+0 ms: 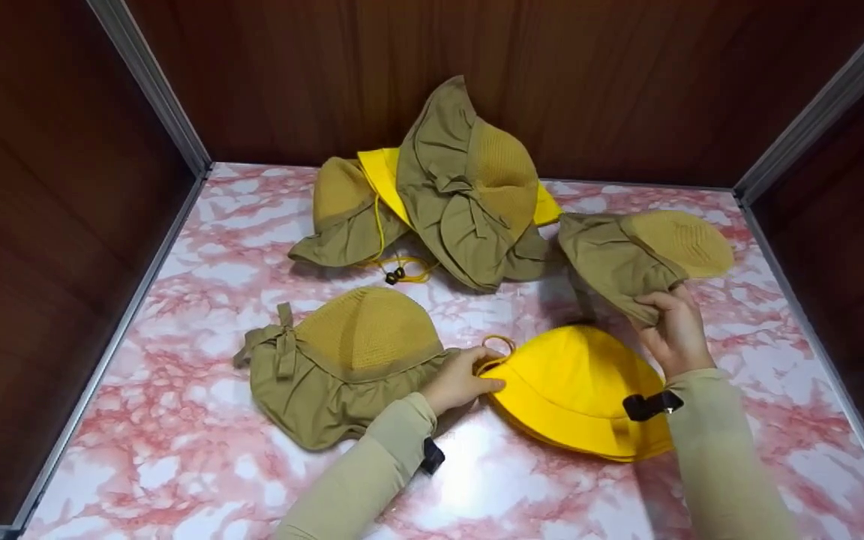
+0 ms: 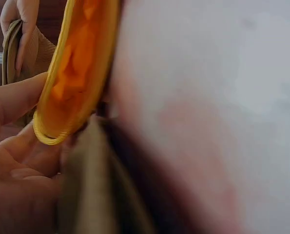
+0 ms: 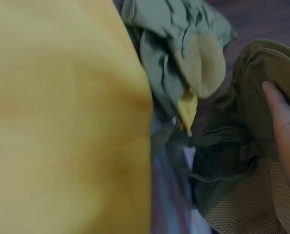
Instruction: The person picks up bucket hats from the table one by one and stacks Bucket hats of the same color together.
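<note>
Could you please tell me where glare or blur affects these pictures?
Head view: white glare on the marbled tabletop; left wrist view: foreground khaki cloth and the tabletop blurred; right wrist view: rather dim, the yellow hat at left soft-focused.

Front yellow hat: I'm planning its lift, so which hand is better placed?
Probably the left hand: it pinches the yellow hat, whereas the right hand holds an olive-and-tan hat.
</note>
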### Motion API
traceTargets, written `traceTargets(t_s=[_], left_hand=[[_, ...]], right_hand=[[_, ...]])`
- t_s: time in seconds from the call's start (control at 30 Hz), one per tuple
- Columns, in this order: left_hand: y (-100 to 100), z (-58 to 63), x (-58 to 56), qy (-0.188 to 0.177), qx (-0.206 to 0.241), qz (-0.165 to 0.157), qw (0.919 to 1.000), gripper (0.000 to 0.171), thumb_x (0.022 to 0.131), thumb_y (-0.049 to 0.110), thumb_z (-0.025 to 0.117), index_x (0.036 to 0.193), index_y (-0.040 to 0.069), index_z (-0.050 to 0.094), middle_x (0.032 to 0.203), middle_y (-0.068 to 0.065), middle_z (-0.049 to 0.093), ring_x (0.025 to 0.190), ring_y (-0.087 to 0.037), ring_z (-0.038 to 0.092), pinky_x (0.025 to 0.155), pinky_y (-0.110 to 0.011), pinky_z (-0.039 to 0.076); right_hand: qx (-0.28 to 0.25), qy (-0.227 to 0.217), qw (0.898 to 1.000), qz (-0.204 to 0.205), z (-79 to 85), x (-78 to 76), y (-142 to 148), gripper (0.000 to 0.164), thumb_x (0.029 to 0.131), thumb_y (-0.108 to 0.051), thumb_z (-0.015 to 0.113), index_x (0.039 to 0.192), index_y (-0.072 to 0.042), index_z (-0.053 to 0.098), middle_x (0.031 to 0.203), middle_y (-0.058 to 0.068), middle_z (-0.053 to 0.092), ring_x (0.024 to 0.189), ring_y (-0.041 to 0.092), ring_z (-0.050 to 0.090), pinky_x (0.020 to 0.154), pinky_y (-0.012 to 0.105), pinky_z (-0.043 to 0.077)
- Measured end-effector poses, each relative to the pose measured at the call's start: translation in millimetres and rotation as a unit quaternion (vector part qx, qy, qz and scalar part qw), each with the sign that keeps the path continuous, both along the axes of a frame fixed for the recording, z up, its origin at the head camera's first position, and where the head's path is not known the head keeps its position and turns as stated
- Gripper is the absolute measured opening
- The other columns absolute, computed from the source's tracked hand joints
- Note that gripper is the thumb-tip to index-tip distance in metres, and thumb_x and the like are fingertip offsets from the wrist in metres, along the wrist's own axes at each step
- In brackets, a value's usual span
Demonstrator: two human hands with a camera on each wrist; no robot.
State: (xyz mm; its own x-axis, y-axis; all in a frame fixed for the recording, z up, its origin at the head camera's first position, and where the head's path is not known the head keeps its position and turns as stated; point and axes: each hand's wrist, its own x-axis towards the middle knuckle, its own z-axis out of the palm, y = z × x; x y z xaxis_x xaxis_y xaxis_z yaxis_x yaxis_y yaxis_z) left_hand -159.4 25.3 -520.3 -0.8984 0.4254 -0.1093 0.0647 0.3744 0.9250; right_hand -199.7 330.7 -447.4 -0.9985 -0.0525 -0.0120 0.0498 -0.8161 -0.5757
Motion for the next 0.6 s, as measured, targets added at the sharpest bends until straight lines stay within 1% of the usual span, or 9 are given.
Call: traceTargets(t_s=[0.13,0.23,0.27,0.3,0.37,0.43,0.53,0.57,0.6], left_hand=[[-0.7,11.9,-3.5,-0.017,0.013,0.005,0.9998,0.039,0.089,0.012,0.071,0.125,-0.002,0.063,0.126,-0.019,0.065,0.115,-0.033,0.061,0.102,-0.039,0.049],[0.4,24.1,-8.5,-0.009,0.007,0.019,0.9998,0.035,0.094,0.018,0.067,0.123,0.000,0.065,0.124,-0.017,0.067,0.113,-0.032,0.062,0.099,-0.038,0.051],[1.3,28.3,-10.8,-0.009,0.014,0.023,0.9996,0.034,0.095,0.021,0.066,0.123,0.000,0.066,0.123,-0.017,0.067,0.110,-0.031,0.063,0.096,-0.036,0.053],[2.6,32.4,-13.1,-0.015,0.029,0.028,0.9991,0.034,0.096,0.023,0.064,0.122,0.001,0.066,0.122,-0.015,0.068,0.109,-0.028,0.064,0.094,-0.034,0.053],[5.6,40.0,-18.3,-0.048,0.082,0.032,0.9950,0.035,0.098,0.026,0.062,0.124,0.001,0.065,0.121,-0.015,0.068,0.108,-0.028,0.065,0.096,-0.035,0.053],[8.2,49.9,-22.4,-0.102,0.150,0.032,0.9828,0.038,0.100,0.027,0.060,0.128,0.000,0.062,0.123,-0.016,0.067,0.106,-0.025,0.066,0.097,-0.036,0.054],[9.6,65.3,-26.2,-0.178,0.233,0.031,0.9555,0.048,0.103,0.030,0.055,0.138,-0.002,0.051,0.130,-0.021,0.062,0.111,-0.030,0.066,0.100,-0.042,0.053],[9.4,70.5,-27.2,-0.193,0.251,0.028,0.9480,0.049,0.103,0.030,0.053,0.139,-0.003,0.048,0.131,-0.022,0.061,0.112,-0.030,0.066,0.100,-0.042,0.053],[8.8,75.3,-27.8,-0.203,0.264,0.022,0.9426,0.050,0.104,0.030,0.052,0.140,-0.003,0.046,0.132,-0.023,0.059,0.114,-0.033,0.065,0.101,-0.043,0.053]], right_hand=[[0.047,0.013,0.999,0.011,7.8,7.9,-11.5,0.064,0.093,0.023,0.035,0.147,-0.012,0.035,0.140,0.012,0.042,0.122,0.027,0.055,0.096,0.038,0.055],[0.078,0.013,0.997,0.019,12.8,13.9,-20.1,0.065,0.093,0.022,0.037,0.148,-0.014,0.036,0.142,0.010,0.042,0.120,0.025,0.055,0.093,0.036,0.056],[0.083,0.014,0.996,0.022,14.3,16.1,-23.1,0.066,0.093,0.021,0.038,0.148,-0.014,0.036,0.142,0.010,0.041,0.120,0.025,0.056,0.094,0.036,0.056],[0.091,0.012,0.995,0.024,15.5,18.3,-25.9,0.065,0.093,0.021,0.038,0.148,-0.014,0.035,0.142,0.010,0.041,0.119,0.024,0.056,0.093,0.036,0.056],[0.098,0.016,0.995,0.025,16.6,22.4,-32.3,0.064,0.092,0.022,0.038,0.145,-0.013,0.038,0.139,0.009,0.047,0.116,0.023,0.058,0.092,0.034,0.056],[0.116,0.016,0.993,0.024,16.9,27.1,-38.0,0.061,0.091,0.022,0.038,0.141,-0.011,0.041,0.133,0.008,0.053,0.113,0.022,0.061,0.090,0.034,0.057],[0.157,0.009,0.987,0.023,16.8,35.6,-45.1,0.055,0.089,0.022,0.038,0.132,-0.011,0.049,0.120,0.006,0.062,0.103,0.020,0.064,0.084,0.031,0.059],[0.175,0.003,0.984,0.026,16.9,39.2,-46.7,0.054,0.089,0.021,0.039,0.130,-0.012,0.050,0.117,0.005,0.063,0.100,0.019,0.065,0.083,0.031,0.059],[0.190,0.000,0.981,0.027,16.9,42.6,-48.2,0.053,0.089,0.021,0.040,0.129,-0.012,0.051,0.115,0.005,0.064,0.099,0.019,0.066,0.082,0.031,0.059]])
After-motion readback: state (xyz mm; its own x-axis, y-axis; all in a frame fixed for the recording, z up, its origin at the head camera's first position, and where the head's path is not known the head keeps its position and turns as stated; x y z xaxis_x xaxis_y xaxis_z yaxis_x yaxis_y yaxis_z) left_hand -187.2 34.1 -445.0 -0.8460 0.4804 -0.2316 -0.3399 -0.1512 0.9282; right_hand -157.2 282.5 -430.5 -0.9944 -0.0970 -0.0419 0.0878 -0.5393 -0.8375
